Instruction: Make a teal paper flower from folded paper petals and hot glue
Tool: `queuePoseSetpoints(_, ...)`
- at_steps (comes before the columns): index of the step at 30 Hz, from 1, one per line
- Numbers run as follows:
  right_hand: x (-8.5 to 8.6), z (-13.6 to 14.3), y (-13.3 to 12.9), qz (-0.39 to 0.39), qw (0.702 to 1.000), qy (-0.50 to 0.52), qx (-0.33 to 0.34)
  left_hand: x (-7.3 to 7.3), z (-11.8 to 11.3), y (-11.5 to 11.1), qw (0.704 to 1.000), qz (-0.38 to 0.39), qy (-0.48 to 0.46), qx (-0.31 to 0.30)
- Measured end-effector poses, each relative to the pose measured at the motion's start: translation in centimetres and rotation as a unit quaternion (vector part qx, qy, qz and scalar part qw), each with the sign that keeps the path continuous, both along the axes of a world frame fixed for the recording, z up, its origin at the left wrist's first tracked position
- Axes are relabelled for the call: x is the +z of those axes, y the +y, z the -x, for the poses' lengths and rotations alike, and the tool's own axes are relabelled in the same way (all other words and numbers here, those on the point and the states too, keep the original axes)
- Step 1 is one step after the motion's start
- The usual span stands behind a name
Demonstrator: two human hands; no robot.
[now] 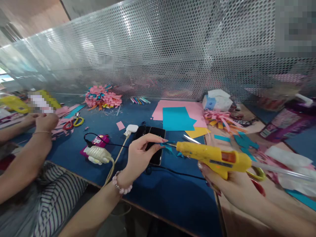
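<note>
My right hand [222,181] is wrapped round the handle of a yellow hot glue gun [209,154], a clear glue stick [283,169] jutting from its back. The gun's nozzle points left, at the fingertips of my left hand [142,153]. Thumb and forefinger of that hand pinch a small piece of blue paper [168,148]; whether the nozzle touches it I cannot tell. Under my left hand lies a black phone [158,158]. Blue scraps lie on the table below the nozzle. Scissors with yellow and red handles [258,172] are partly hidden behind my right hand.
Pink sheets [158,110] and a blue sheet [175,118] lie ahead, beside a tissue pack [217,100]. A pink paper-fringe bundle [101,97], scissors [74,121] and a power strip with plug [98,151] are leftward. Cables cross the table. Another person's hands [45,121] work at far left.
</note>
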State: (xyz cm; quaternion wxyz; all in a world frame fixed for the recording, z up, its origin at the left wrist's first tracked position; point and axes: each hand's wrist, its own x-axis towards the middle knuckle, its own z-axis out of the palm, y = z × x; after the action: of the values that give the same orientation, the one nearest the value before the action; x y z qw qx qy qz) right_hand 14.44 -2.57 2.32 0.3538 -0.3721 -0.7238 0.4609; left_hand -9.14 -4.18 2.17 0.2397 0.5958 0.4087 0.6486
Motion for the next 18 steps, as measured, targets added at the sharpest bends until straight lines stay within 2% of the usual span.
queuePoseSetpoints(11,0.1,0.2,0.0,-0.171,0.984,-0.050,-0.024,-0.4,0.3,0.2,0.997,-0.068,0.032,0.013)
queuePoseSetpoints(15,-0.6,0.1,-0.1,-0.255,0.963,-0.067,-0.049,-0.5,0.3,0.2,0.996,-0.072,0.045,0.029)
queuePoseSetpoints(18,-1.4,-0.1,-0.2,-0.276,0.954,-0.080,-0.090,-0.6,0.2,0.2,0.996,-0.070,0.048,0.036)
